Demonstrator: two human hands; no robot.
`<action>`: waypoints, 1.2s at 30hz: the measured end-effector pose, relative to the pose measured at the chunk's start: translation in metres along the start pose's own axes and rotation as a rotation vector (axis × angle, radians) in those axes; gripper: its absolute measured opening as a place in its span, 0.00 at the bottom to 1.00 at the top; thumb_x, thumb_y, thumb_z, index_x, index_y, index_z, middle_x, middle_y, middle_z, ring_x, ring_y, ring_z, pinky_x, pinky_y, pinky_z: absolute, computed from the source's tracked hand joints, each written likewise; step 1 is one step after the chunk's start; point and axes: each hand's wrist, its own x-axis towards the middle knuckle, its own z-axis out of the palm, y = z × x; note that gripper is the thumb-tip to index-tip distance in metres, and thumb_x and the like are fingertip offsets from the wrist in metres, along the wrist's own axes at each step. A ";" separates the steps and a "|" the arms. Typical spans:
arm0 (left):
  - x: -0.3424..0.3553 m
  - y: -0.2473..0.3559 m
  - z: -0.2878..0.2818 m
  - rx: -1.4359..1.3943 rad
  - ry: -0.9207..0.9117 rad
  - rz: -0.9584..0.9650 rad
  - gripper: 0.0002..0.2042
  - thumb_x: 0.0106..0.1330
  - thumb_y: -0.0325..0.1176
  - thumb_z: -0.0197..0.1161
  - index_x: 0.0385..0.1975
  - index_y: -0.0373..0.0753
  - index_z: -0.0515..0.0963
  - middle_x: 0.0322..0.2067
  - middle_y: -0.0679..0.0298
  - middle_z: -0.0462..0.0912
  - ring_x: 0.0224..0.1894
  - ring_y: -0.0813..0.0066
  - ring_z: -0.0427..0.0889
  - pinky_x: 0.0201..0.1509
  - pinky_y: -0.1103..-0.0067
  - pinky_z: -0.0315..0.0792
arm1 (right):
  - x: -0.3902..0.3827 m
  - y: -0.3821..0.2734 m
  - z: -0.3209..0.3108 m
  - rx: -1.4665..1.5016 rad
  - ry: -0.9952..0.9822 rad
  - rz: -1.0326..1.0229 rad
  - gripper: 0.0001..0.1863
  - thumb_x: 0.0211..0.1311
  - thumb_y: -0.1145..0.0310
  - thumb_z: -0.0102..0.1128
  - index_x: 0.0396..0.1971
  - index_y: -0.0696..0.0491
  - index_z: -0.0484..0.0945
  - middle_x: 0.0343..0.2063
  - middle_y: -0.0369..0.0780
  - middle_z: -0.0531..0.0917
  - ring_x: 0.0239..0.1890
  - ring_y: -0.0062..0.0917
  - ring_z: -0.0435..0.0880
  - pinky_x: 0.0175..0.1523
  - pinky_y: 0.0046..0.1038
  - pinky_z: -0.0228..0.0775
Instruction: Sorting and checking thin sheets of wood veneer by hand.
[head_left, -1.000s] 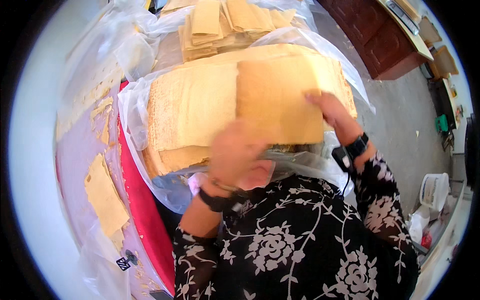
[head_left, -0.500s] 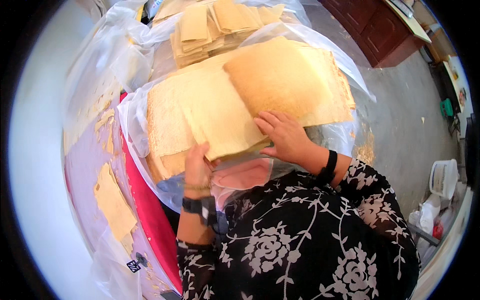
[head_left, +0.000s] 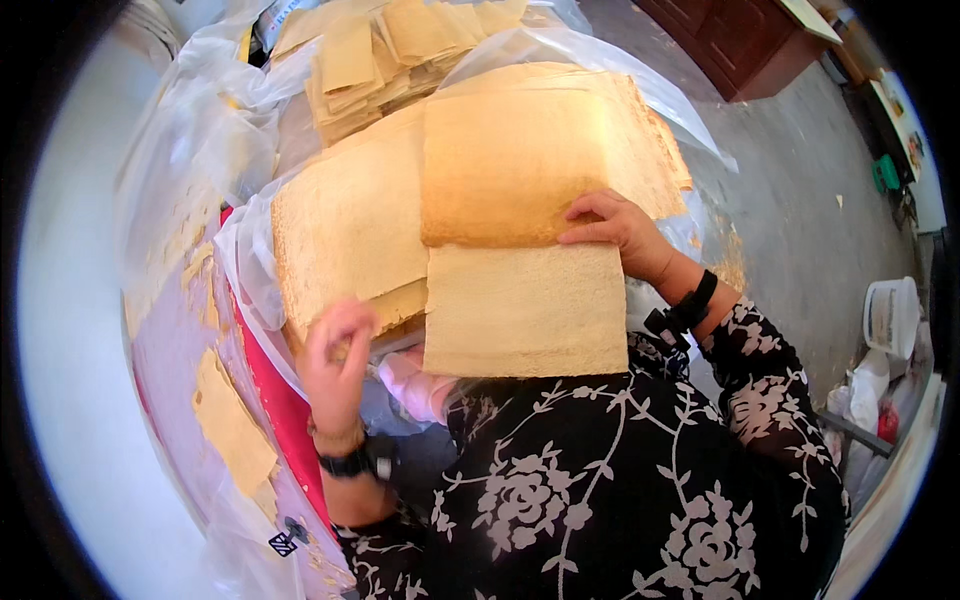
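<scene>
Right hand: set at the lower right corner of the darker tan sheet, fingers bent and close together. From here, whether they pinch the edge or only press on it cannot be told; the palm side is concealed. The tan sheet lies flat over the right half of the broad stack. A paler panel extends from its near edge toward the wearer; whether this is a separate sheet or a folded part cannot be determined. The panel covers the middle of the stack's front edge and overlaps the view of the black floral garment.

Left hand: at the near left corner of the stack, fingers half curled, with a narrow gap to the thumb. Motion blurs the fingertips; contact with the stack cannot be confirmed.

A pink item shows only in part beside the panel. The farther pile is cut by the upper edge. Clear plastic sheeting bunches at left and runs around the stack. Left of the red cloth lies a loose sheet. On the right stand a dark cabinet, cropped above, and a white bucket.
</scene>
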 end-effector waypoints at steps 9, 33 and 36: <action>0.098 -0.038 0.079 0.728 -0.331 0.725 0.26 0.55 0.28 0.65 0.58 0.45 0.77 0.62 0.55 0.75 0.68 0.55 0.68 0.70 0.63 0.61 | -0.006 0.022 -0.016 0.301 0.043 0.104 0.15 0.50 0.73 0.71 0.41 0.46 0.88 0.39 0.37 0.85 0.43 0.30 0.83 0.51 0.28 0.75; 0.154 0.002 0.138 0.796 0.113 0.619 0.39 0.55 0.48 0.74 0.65 0.38 0.67 0.62 0.50 0.73 0.65 0.51 0.70 0.65 0.63 0.68 | 0.018 0.001 -0.011 -0.454 0.021 0.160 0.26 0.55 0.58 0.67 0.55 0.45 0.79 0.61 0.41 0.74 0.63 0.40 0.71 0.63 0.39 0.69; 0.151 0.003 0.156 0.709 -0.387 0.504 0.40 0.53 0.50 0.74 0.66 0.42 0.68 0.70 0.53 0.62 0.72 0.50 0.58 0.70 0.61 0.61 | 0.020 0.002 -0.015 -0.437 -0.001 0.133 0.26 0.53 0.58 0.68 0.54 0.46 0.79 0.59 0.41 0.75 0.60 0.39 0.74 0.61 0.38 0.71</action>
